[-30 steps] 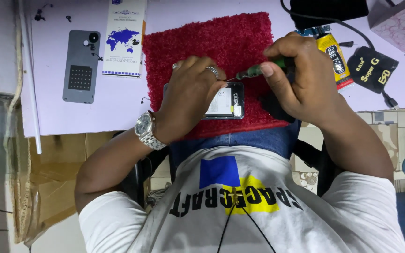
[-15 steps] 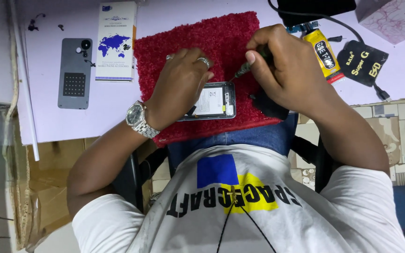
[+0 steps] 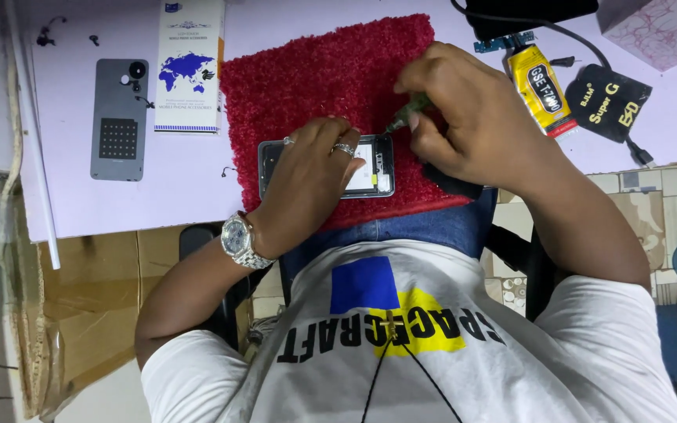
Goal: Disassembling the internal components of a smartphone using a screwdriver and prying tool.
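Observation:
An opened phone (image 3: 376,166) lies face down on a red fluffy mat (image 3: 315,70), with its inner parts showing. My left hand (image 3: 311,176), with a ring and a silver wristwatch (image 3: 238,239), presses flat on the phone and covers its middle. My right hand (image 3: 472,117) grips a small green-handled screwdriver (image 3: 407,115). The screwdriver's tip points down at the phone's upper right corner.
The mat lies on a pale purple table (image 3: 88,211). To the left lie a grey phone back cover (image 3: 119,117) and a white card with a blue map (image 3: 190,66). To the right are a yellow glue tube (image 3: 542,82), a black pouch (image 3: 609,102) and a black cable.
The view has shifted a little. My right hand has kept the screwdriver at the phone's upper right edge with small movements. My left hand has stayed on the phone.

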